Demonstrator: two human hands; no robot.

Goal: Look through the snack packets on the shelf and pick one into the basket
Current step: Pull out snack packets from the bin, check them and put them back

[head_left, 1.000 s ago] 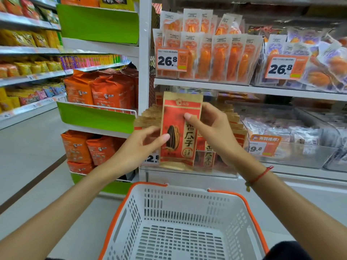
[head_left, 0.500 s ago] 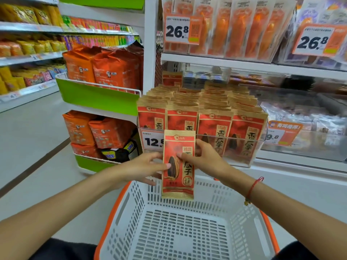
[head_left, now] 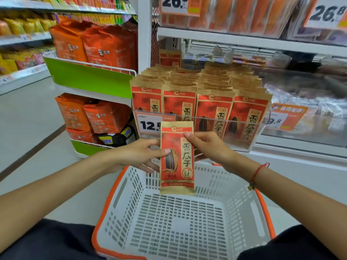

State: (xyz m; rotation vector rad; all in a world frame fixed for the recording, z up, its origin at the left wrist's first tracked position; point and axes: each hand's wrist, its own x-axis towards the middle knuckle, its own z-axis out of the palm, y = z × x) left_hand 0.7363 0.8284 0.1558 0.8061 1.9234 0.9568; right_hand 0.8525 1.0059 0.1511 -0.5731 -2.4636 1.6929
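A red and gold sunflower seed packet [head_left: 177, 171] hangs upright over the far rim of the white basket [head_left: 131, 184] with orange trim. My left hand [head_left: 142, 156] pinches its left edge, thumb on the front. My right hand [head_left: 208, 145] pinches its upper right edge. Behind them, a clear shelf bin [head_left: 259, 128] holds several rows of identical seed packets [head_left: 214, 109]. The basket holds nothing.
An end rack with green panels [head_left: 90, 77] carries orange snack bags [head_left: 109, 45] at left. Price tags read 12.8 [head_left: 150, 124] and 26.8 [head_left: 326, 14]. Clear bins of other packets [head_left: 309, 109] sit at right. Grey aisle floor [head_left: 28, 119] runs along the left.
Both hands brought the packet down from shelf height to just above the basket's far rim. The view tilted down, showing more of the basket.
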